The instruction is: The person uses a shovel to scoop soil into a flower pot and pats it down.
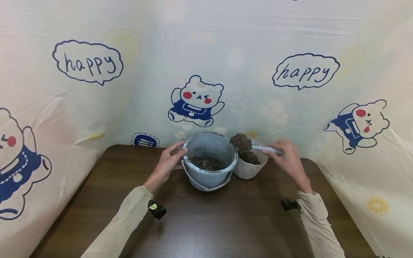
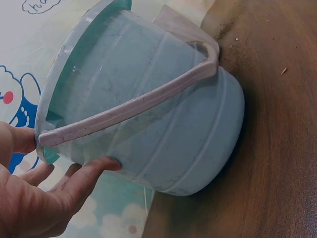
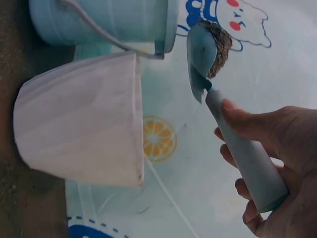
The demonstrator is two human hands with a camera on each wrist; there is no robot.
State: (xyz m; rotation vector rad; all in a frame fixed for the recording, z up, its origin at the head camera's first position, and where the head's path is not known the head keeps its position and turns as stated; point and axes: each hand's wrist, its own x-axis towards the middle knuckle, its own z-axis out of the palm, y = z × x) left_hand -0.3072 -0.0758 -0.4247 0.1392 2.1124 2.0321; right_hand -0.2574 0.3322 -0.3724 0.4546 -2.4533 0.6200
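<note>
A light blue bucket (image 1: 211,178) with dark soil (image 1: 206,164) in its bottom stands at the table's back. My left hand (image 1: 166,161) grips its left side, thumb at the rim and fingertips against the outer wall. The bucket's handle (image 2: 133,104) hangs down along its front. In my right hand (image 1: 288,159) is a small trowel, gripped by its grey-blue handle (image 3: 247,153). Its blade carries a heap of soil (image 1: 241,142), raised over the white pot (image 1: 247,172) near the bucket's right rim. More soil shows inside that pot.
The dark wooden table (image 1: 206,222) reaches forward from the bucket and pot. Loose soil crumbs (image 2: 237,39) lie on it near the pot. Behind hangs a pale printed curtain (image 1: 245,64), close to the table's back edge.
</note>
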